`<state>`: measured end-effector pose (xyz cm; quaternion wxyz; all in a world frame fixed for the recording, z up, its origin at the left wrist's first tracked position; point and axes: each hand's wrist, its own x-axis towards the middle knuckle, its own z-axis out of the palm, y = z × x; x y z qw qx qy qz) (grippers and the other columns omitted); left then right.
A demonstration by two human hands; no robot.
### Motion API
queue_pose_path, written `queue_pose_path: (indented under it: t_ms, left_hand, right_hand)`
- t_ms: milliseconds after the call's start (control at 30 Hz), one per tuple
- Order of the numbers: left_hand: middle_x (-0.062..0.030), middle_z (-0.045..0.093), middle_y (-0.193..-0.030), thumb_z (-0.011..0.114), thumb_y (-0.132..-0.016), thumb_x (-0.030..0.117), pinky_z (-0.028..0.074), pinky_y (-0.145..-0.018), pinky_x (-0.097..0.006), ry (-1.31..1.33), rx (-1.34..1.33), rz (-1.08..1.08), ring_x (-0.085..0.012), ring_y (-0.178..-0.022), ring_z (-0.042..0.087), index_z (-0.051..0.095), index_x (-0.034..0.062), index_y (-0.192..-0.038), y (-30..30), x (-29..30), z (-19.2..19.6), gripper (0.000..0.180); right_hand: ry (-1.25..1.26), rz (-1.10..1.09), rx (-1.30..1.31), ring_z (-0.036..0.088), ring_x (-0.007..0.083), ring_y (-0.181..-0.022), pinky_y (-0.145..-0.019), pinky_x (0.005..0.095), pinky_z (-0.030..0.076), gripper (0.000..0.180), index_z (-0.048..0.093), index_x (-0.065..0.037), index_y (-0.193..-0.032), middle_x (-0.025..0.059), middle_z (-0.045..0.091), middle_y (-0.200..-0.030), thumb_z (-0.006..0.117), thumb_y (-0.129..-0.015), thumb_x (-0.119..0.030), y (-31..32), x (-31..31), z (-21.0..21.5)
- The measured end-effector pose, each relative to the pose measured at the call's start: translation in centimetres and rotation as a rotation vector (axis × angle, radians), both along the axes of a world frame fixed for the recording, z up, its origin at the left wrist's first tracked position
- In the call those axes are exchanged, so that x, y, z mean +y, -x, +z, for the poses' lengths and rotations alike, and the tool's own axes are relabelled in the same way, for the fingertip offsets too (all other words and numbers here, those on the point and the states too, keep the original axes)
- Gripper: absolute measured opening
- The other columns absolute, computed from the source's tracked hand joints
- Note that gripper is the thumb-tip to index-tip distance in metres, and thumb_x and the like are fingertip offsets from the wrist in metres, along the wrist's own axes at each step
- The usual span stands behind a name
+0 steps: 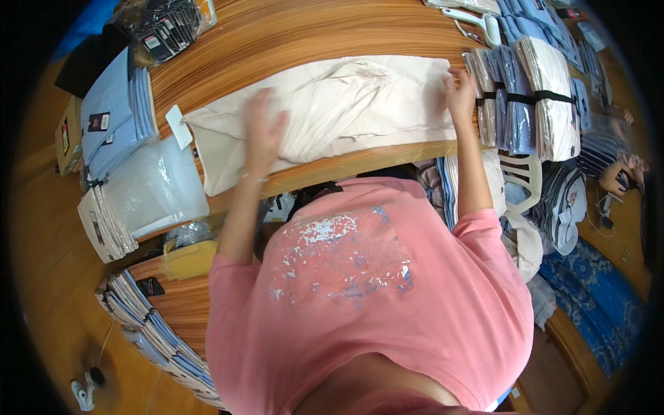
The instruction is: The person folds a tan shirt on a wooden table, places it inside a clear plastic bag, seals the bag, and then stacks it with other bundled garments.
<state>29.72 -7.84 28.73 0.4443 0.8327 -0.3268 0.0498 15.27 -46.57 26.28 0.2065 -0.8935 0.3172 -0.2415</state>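
At your far left, a stack of beige packaged garments [104, 225] sits beside clear plastic bags [162, 187], with folded light blue shirts [114, 131] just beyond them. Next comes a white card-like piece [178, 127] at the left tip of the cream garment [353, 114]. That garment lies stretched sideways across the near part of the wood-grain bench [270, 31] in front of you, rumpled through its middle and flatter toward its right end.

Your left hand [261, 135] is over the garment's left part, blurred; its grip is loose and open, thumb apart from the fingers, though you cannot tell whether it touches the cloth. Your right hand [461, 97] is at the garment's right edge, its grip partly closed with fingers bent; whether it pinches the cloth cannot be told. Just right of it stand plastic-wrapped garment bundles [522, 121] with black bands, and behind them a white-handled tool [477, 24].
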Motion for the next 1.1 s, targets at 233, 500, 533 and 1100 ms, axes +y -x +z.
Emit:
queue_pose_path:
  t_ms: [233, 500, 533, 1100]
  left_hand:
    - [-0.0059, 0.053, -0.099, 0.065, -0.075, 0.02, 0.035, -0.088, -0.037, -0.303, -0.108, -0.395, -0.0242, -0.1, 0.046, 0.063, 0.0112, -0.095, 6.4, -10.3, 0.3, 0.022]
    - [-0.0019, 0.052, -0.095, 0.067, -0.072, 0.02, 0.035, -0.082, -0.035, -0.535, -0.273, -0.251, -0.0218, -0.092, 0.046, 0.064, 0.0134, -0.085, 7.0, -7.1, -0.4, 0.015]
    - [-0.0016, 0.052, -0.094, 0.066, -0.073, 0.02, 0.035, -0.081, -0.035, -0.526, -0.296, -0.248, -0.0216, -0.091, 0.046, 0.065, 0.0135, -0.085, 7.4, -7.1, -0.3, 0.014]
    - [-0.0097, 0.05, -0.123, 0.058, -0.083, 0.034, 0.028, -0.1, -0.046, -0.454, -0.138, -0.446, -0.0289, -0.115, 0.043, 0.059, 0.0107, -0.112, 7.5, -12.0, -1.7, 0.037]
  right_hand:
    - [-0.174, 0.155, 0.076, 0.055, 0.0263, -0.073, -0.066, 0.0362, 0.044, 0.015, 0.061, -0.004, -0.083, 0.0111, 0.059, -0.077, 0.068, -0.074, -0.014, 1.6, -2.4, -0.3]
    - [-0.031, 0.781, 0.483, 0.05, 0.025, -0.092, -0.081, 0.0395, 0.038, 0.013, 0.059, -0.008, -0.084, 0.0057, 0.055, -0.09, 0.063, -0.072, -0.009, 6.6, 0.7, 2.4]
    - [-0.025, 0.778, 0.44, 0.051, 0.025, -0.091, -0.079, 0.0393, 0.038, 0.011, 0.059, -0.009, -0.084, 0.0061, 0.055, -0.089, 0.061, -0.073, -0.006, 6.6, 0.1, 2.8]
    - [-0.147, 0.088, 0.156, 0.059, 0.0354, -0.081, -0.071, 0.0451, 0.046, 0.025, 0.054, -0.004, -0.096, 0.0156, 0.061, -0.082, 0.059, -0.078, -0.02, -2.7, -7.3, -1.7]
